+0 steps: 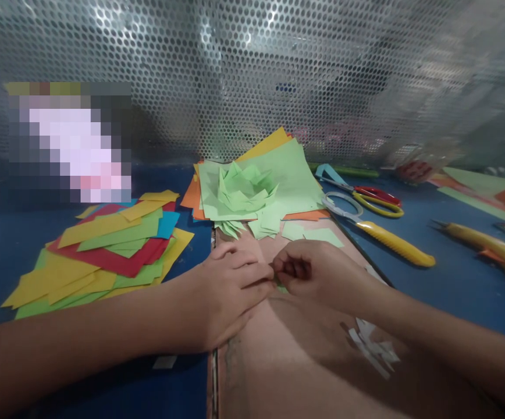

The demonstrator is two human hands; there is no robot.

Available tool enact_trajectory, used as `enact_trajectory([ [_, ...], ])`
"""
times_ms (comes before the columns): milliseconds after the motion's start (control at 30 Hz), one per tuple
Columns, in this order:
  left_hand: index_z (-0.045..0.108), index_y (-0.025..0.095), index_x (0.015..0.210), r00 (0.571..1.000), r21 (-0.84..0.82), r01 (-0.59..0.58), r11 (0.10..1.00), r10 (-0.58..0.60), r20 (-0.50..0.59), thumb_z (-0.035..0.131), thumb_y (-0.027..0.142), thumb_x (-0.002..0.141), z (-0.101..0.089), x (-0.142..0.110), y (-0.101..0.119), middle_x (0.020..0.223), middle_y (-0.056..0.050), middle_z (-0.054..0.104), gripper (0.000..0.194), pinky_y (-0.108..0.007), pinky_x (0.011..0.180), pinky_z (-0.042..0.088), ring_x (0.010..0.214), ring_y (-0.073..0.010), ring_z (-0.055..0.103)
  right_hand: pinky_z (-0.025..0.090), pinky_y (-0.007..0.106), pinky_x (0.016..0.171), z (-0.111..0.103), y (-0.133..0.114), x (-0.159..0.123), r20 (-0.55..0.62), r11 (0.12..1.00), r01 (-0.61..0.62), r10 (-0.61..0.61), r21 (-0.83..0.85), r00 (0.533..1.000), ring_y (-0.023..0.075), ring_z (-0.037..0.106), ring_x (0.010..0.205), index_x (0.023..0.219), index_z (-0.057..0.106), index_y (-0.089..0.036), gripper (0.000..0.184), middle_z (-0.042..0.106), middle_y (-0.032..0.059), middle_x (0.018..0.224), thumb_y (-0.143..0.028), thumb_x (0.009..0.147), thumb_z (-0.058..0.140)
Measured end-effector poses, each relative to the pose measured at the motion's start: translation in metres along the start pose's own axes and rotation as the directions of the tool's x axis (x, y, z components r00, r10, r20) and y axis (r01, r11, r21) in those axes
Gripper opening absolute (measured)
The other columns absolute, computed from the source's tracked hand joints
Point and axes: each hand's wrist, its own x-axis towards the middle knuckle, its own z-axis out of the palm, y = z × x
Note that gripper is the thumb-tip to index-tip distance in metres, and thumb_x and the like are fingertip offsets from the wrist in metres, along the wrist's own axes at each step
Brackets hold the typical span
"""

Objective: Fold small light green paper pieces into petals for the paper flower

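Far left of the fingers, a loose pile of coloured paper (143,230) lies on the blue table (191,384); beyond it a pixelated patch hides whatever is there. The left hand (230,285) rests on a brown board (270,378), fingers close together and reaching toward the right; I cannot tell whether they grip or only press. Just beyond the fingertips stands a pointed green paper form (248,201), on stacked sheets. Between the hands, a sliver of green paper (281,289) shows, mostly covered. The right hand (317,270) has its fingers curled inward, nearly meeting the left ones; what they pinch, if anything, is hidden. The step looks like creasing or shaping this small piece, and the next move probably calls for a steady left hand and a fine right pinch. Right of the fingers lie scissors (392,241) and a blurred yellow tool (492,250), cut off at the frame edge.
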Motion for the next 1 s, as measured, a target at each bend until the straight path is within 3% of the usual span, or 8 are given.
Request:
enact_trajectory([
  [433,0.056,0.013,0.114,1.000,-0.027,0.023,0.999,-0.023,0.012,0.042,0.021,0.086,-0.003,0.001,0.003,0.114,-0.012,0.057,0.033,-0.044,0.092,0.025,0.099,-0.0260,0.047,0.037,0.019,0.048,-0.001,0.003,0.000,0.015,1.000,0.017,-0.018,0.024,1.000,0.0089,0.048,0.052,0.072,0.064,-0.018,0.019,0.059,-0.0028,0.061,-0.010,0.062,0.050],
  [533,0.055,0.013,0.116,0.998,-0.041,0.057,0.998,-0.056,0.005,0.042,0.021,0.086,-0.006,0.001,0.006,0.114,-0.011,0.057,0.034,-0.045,0.092,0.025,0.099,-0.0261,0.047,0.036,0.018,0.048,0.001,0.008,0.000,0.028,0.998,0.048,-0.049,0.045,0.998,0.0084,0.047,0.053,0.073,0.064,-0.018,0.020,0.059,-0.0032,0.062,-0.009,0.063,0.049],
  [667,0.053,0.015,0.120,0.990,-0.028,0.113,0.993,-0.110,0.087,0.041,0.023,0.088,-0.007,0.001,0.008,0.117,-0.011,0.055,0.035,-0.046,0.091,0.026,0.101,-0.0273,0.045,0.036,0.017,0.047,0.002,0.014,0.001,0.031,0.991,0.107,-0.110,0.083,0.993,0.0073,0.046,0.051,0.074,0.063,-0.018,0.020,0.057,-0.0035,0.062,-0.007,0.064,0.050],
  [900,0.056,0.016,0.116,0.989,-0.048,0.141,0.989,-0.138,0.058,0.041,0.021,0.086,-0.008,0.001,0.009,0.112,-0.010,0.057,0.034,-0.048,0.089,0.026,0.102,-0.0275,0.044,0.038,0.018,0.049,-0.002,0.016,0.002,0.028,0.967,0.238,-0.241,0.090,0.970,0.0084,0.050,0.054,0.074,0.066,-0.018,0.017,0.060,-0.0019,0.061,-0.009,0.070,0.052],
  [1000,0.055,0.015,0.119,0.990,-0.040,0.127,0.991,-0.124,0.074,0.041,0.021,0.088,-0.009,0.001,0.010,0.114,-0.011,0.056,0.034,-0.046,0.089,0.027,0.102,-0.0270,0.044,0.039,0.018,0.049,-0.002,0.017,0.001,0.019,0.975,0.192,-0.195,0.113,0.981,0.0089,0.052,0.054,0.077,0.067,-0.018,0.015,0.063,-0.0007,0.064,-0.013,0.073,0.053],
])
